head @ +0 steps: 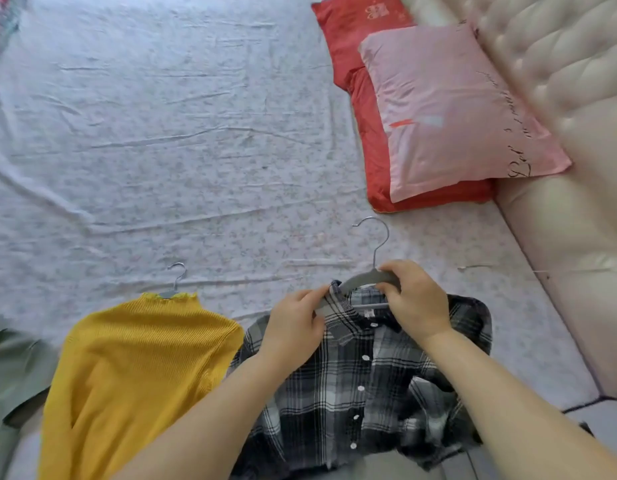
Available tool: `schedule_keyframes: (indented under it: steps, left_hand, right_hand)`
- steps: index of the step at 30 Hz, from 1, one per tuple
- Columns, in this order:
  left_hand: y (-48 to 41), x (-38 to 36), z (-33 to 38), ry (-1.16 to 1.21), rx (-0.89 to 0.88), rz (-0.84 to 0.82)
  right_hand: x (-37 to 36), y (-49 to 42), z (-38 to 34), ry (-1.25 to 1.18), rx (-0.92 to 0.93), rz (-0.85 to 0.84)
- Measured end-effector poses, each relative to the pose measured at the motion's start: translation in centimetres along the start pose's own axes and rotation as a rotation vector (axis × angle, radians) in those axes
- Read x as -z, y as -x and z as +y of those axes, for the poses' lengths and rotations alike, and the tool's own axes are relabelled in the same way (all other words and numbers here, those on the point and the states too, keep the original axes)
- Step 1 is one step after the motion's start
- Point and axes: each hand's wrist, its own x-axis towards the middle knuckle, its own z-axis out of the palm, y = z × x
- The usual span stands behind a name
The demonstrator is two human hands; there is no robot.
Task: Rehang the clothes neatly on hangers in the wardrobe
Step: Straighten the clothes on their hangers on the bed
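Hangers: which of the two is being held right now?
The grey hanger at the collar of the plaid shirt: the right hand grips it, the left hand pinches the collar. The other hanger, inside the yellow sweater, lies untouched.

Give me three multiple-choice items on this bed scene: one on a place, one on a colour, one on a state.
1. The pink pillow lies: A on the red pillow; B on a chair; C on the floor.
2. The sweater beside the plaid shirt is: A blue; B yellow; C white.
3. The left hand and right hand: A hang idle; B hold the grey hanger; C clap.
Answers: A, pink overlaps red; B, its ribbed knit is yellow; B, fingers curl round the hanger at the collar.
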Motion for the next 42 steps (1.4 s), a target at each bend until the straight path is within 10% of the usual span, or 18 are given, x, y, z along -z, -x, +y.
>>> schedule_keyframes:
  steps: [12,22,42]
  left_hand:
    - [-8.6,-5.5,-7.9,-0.143,0.264,0.022]
    - [-3.8,-6.8,-10.1,-0.264,0.429,-0.086]
    - [22.8,7.9,-9.3,-0.367,0.765,0.132]
  right_hand:
    - [-13.5,-11.3,5.1,0.041,-0.062,-0.268]
    - [-15.8,-3.9,5.3,0.102,-0.002,-0.612]
    - [-11.4,9.5,-18.1,0.297,0.628,-0.737]
